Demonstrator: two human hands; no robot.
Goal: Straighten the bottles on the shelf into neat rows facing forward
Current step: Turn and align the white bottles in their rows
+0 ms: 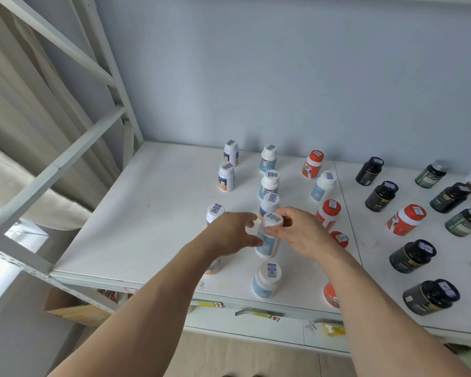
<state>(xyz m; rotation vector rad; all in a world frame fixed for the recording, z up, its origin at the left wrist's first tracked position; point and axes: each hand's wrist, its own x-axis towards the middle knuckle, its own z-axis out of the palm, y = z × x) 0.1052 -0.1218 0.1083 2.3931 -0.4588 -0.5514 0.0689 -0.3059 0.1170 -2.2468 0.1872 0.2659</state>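
Fingers of the left hand [230,235] and right hand [299,232] are curling around a white blue-labelled bottle [268,236] mid-shelf [147,213], in its column. Rows are forming; the red bottles [405,220] and dark bottles [412,255] seem unaligned.

Open room is left on the shelf [147,202] toward 9 o'clock, while passage toward 3 o'clock is blocked by red bottles [328,214] and dark bottles [381,195].
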